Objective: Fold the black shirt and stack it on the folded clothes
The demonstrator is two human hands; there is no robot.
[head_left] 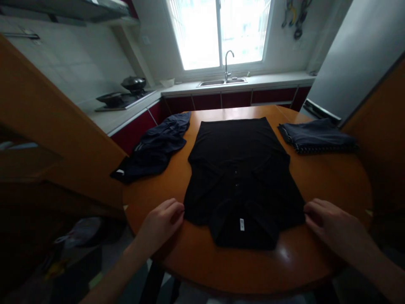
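A black polo shirt lies spread flat, front side up, on the round wooden table. Its collar, with a white label inside, points toward me, and the hem lies at the far side. Two buttons show on the placket. My left hand pinches the edge of the sleeve on the left. On the opposite side, my right hand has its fingers closed on the other sleeve's edge. Both sleeves are stretched out sideways between my hands.
Crumpled dark clothes lie at the table's left edge. A stack of folded dark garments rests at the right. Beyond stand a counter with a sink, a stove with a wok, and a fridge.
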